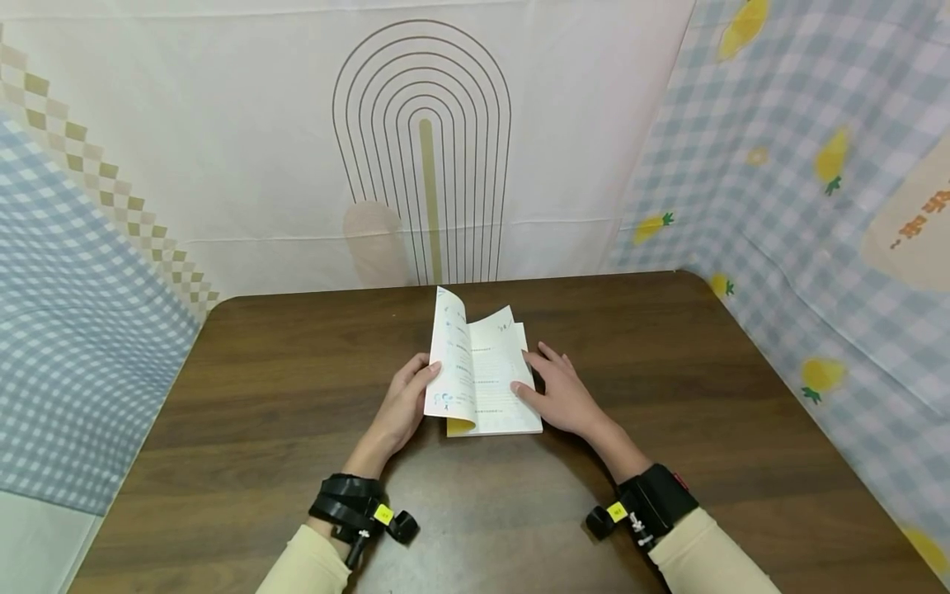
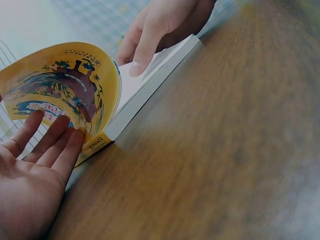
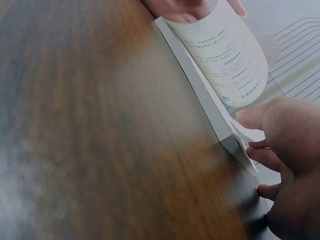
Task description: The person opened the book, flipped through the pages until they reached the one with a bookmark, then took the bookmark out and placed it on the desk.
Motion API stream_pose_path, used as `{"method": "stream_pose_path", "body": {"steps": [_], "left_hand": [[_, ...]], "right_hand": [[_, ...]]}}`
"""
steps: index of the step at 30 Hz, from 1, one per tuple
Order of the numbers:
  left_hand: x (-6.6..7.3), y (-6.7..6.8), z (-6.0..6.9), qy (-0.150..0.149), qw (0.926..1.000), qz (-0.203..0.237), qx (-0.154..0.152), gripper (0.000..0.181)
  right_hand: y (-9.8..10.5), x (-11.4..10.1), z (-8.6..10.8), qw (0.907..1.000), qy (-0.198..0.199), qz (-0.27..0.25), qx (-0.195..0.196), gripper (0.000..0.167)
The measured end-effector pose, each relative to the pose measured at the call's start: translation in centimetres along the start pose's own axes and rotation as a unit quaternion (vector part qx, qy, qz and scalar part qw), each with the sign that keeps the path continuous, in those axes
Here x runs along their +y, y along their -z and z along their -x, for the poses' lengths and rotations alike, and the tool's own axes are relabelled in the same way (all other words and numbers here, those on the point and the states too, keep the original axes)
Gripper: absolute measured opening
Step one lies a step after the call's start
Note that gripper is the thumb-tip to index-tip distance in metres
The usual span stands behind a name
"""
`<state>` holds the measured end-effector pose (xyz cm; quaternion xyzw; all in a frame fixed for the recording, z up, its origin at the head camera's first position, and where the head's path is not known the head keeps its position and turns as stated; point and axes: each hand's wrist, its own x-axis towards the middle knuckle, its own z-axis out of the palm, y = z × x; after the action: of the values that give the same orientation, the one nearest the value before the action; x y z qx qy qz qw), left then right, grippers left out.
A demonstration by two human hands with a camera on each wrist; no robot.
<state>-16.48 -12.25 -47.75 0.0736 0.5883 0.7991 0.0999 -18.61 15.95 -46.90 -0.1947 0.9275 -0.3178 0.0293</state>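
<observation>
An open paperback book lies on the brown table, its printed white pages facing up. My left hand holds the raised front cover at the book's left side, thumb on the inner printed side and fingers against the yellow illustrated outside. The cover bends in a curve away from the page block. At the opposite edge, my right hand grips the book, its thumb on the open page and its other fingers along the side. In the right wrist view the curved white leaf carries lines of text.
The wooden table stretches around the book. Behind it hangs a white cloth with arched lines. Checked cloths hang on the left and right. Black straps with small cameras circle both wrists.
</observation>
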Motion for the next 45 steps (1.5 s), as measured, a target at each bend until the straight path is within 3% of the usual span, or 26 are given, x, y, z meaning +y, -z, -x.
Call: {"method": "stream_pose_path", "body": {"steps": [14,22,33,45], "left_hand": [[0.09,0.10,0.14,0.004,0.9999,-0.014,-0.007,0.042],[0.21,-0.02,0.29,0.018,0.9998,0.003,0.009,0.054],[-0.01,0.35,0.25,0.019,0.9993,0.027,0.016,0.056],[0.14,0.31,0.31,0.019,0.9996,0.018,0.011,0.057]], "right_hand": [[0.14,-0.14,0.11,1.0000,0.002,-0.006,-0.003,0.063],[0.20,-0.30,0.17,1.0000,-0.005,-0.006,-0.006,0.063],[0.16,-0.24,0.02,1.0000,-0.002,0.001,-0.006,0.064],[0.15,-0.12,0.02,1.0000,0.000,-0.005,-0.005,0.063]]}}
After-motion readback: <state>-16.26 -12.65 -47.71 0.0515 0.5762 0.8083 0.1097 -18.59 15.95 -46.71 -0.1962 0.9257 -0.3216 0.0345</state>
